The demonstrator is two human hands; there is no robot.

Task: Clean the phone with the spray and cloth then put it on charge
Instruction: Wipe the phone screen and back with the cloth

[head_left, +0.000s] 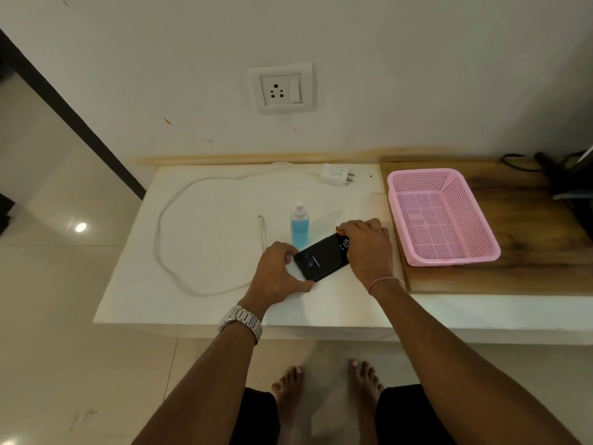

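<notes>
Phone held flat on the bench between your two hands, in front of the spray.
Your left hand pinches its near end, your right hand grips the far end, likely to steady it; the cable lies ready; no cloth is visible.

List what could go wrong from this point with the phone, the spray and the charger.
1. The spray bottle stands upright right behind the phone; either the left hand or the right hand could knock it over while lifting the phone.
2. The phone's screen is lit, so spraying it directly may let liquid in.
3. The charger plug lies unplugged from the wall socket; damp hands there would be unsafe.
</notes>
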